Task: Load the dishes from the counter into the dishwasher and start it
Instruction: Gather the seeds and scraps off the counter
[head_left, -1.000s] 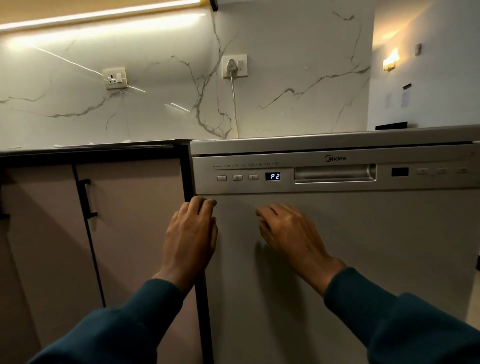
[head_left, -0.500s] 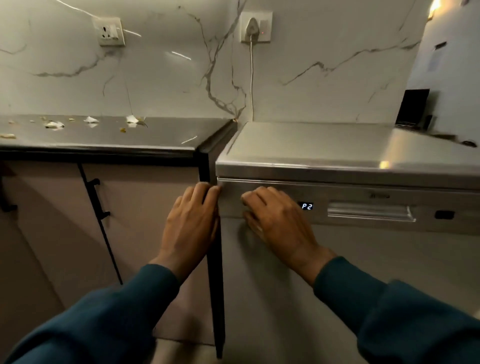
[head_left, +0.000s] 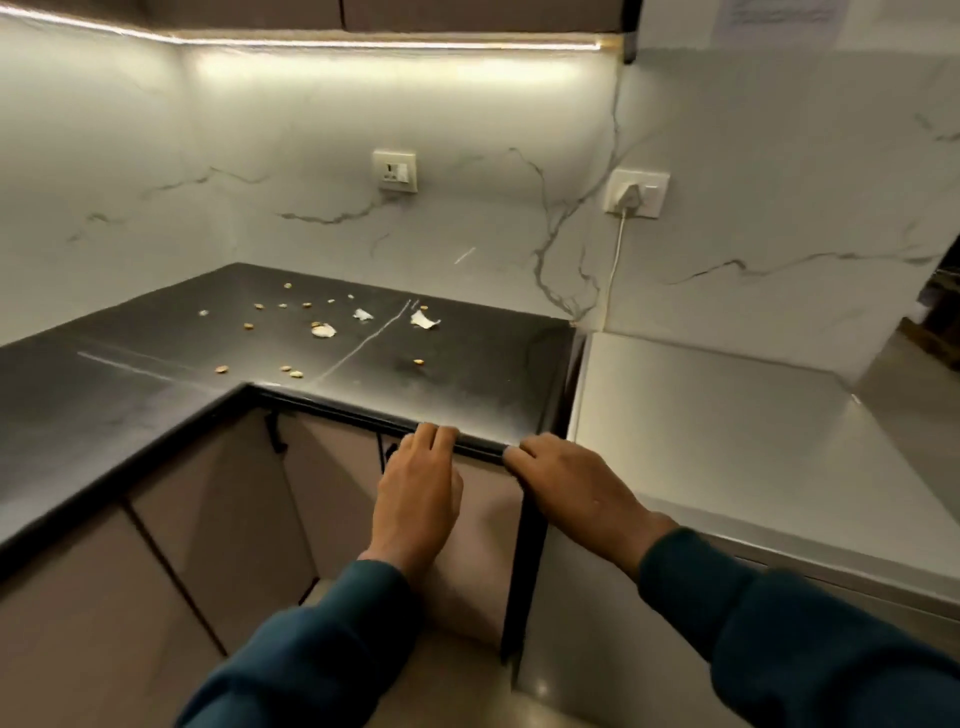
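The silver dishwasher (head_left: 727, 447) stands at the right with its door closed; only its flat top and a strip of its front show. The dark L-shaped counter (head_left: 156, 364) beside it carries scattered crumbs and paper scraps (head_left: 322, 328) and no dishes. My left hand (head_left: 418, 499) rests in front of the cabinet with its fingertips at the counter's front edge. My right hand (head_left: 576, 488) lies at the counter's front corner beside the dishwasher, fingers bent over the edge. Neither hand holds anything.
A plug with a white cable (head_left: 631, 200) sits in the wall socket above the dishwasher. A second socket (head_left: 395, 170) is on the marble backsplash. Beige cabinet doors with black handles (head_left: 275, 436) run under the counter.
The view has risen from the dishwasher's control panel to above the counter. Both hands moved up from the dishwasher front to the counter's front edge.
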